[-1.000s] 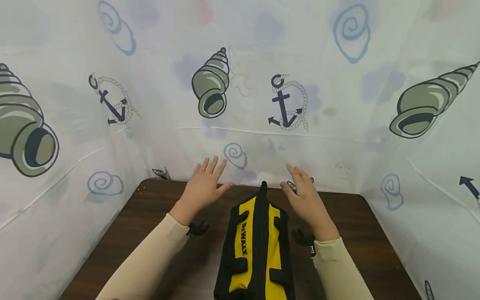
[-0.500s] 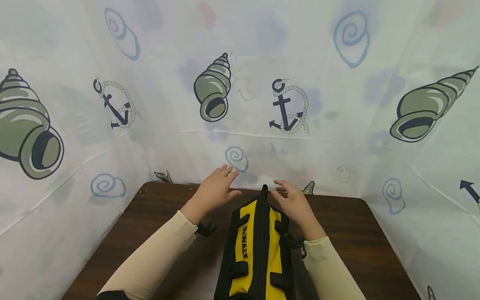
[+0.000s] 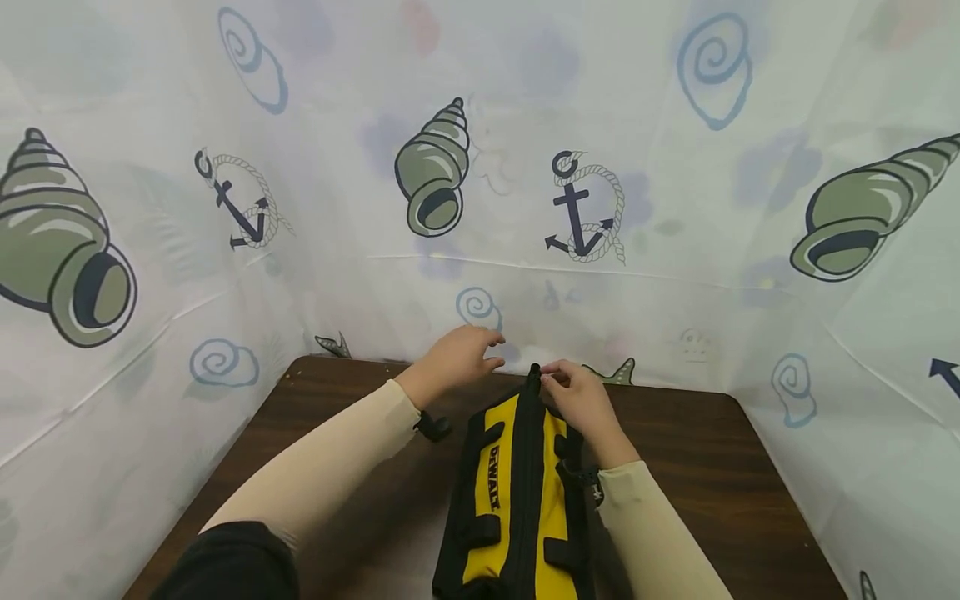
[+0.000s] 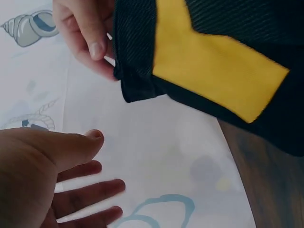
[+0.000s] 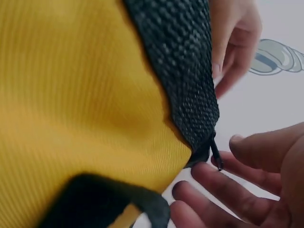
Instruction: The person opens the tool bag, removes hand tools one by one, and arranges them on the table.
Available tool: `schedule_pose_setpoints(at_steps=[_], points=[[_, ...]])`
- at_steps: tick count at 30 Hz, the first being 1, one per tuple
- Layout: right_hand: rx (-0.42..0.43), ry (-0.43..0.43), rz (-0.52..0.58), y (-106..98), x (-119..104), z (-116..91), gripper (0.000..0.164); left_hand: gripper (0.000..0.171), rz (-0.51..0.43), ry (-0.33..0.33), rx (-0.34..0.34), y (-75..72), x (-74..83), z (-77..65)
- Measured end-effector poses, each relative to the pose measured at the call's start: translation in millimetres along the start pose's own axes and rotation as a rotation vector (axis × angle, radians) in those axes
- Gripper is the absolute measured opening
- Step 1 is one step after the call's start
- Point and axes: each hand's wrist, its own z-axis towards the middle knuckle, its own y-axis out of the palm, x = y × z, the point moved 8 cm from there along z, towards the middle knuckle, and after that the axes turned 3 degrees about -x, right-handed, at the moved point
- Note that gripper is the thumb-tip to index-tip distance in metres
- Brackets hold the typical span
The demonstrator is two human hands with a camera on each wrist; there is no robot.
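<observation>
A black and yellow DeWalt tool bag (image 3: 550, 500) lies lengthwise on the table, its zipped top up. At its far end my right hand (image 3: 581, 400) has its fingertips against the tip of the bag. In the right wrist view a small dark zipper pull (image 5: 217, 154) hangs between the thumb and fingers of that hand, the thumb apart from it. My left hand (image 3: 457, 358) hovers just left of the far end, fingers loosely extended and holding nothing. The left wrist view shows a gap between the left hand (image 4: 71, 175) and the bag.
The dark brown wooden table (image 3: 667, 467) ends just beyond the bag. White cloth (image 3: 510, 208) printed with shells and anchors stands behind the table and along both sides. Black webbing loops (image 3: 480, 531) stick out from the bag's top.
Both hands have come inward toward the bag's far end. The right hand moved left until its fingers reached the zipper end; the left moved right. The bag stays in place.
</observation>
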Motion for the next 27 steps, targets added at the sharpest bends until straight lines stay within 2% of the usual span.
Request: schedule_pose_setpoints(at_steps=[4, 6, 8, 12, 14, 21, 24, 27], points=[[0.059, -0.019, 0.024, -4, -1, 2, 0.018, 0.043, -0.066, 0.14, -0.063, 3.1, 9.7, 12.3], [0.067, -0.032, 0.031, -3, -2, 3, 0.014, 0.046, -0.106, 0.213, -0.109, 9.0, 17.0, 14.4], [0.062, -0.046, 0.027, -1, -2, 4, 0.012, 0.052, -0.136, 0.259, -0.151, 14.5, 23.2, 16.1], [0.041, -0.044, 0.03, 1, -4, 3, 0.019, 0.06, -0.13, 0.293, -0.197, 22.3, 31.1, 22.8], [0.036, -0.033, 0.037, 1, -3, 3, 0.021, 0.059, -0.114, 0.313, -0.211, 24.5, 34.3, 26.8], [0.007, 0.009, 0.148, 2, 1, 4, 0.017, 0.029, -0.14, 0.384, -0.248, 29.0, 41.5, 39.7], [0.0, 0.035, 0.182, 3, 5, 5, 0.017, 0.024, -0.144, 0.402, -0.234, 31.4, 41.6, 44.1], [0.003, 0.049, 0.161, 5, 7, 5, 0.016, 0.018, -0.13, 0.392, -0.205, 33.3, 38.3, 47.3]])
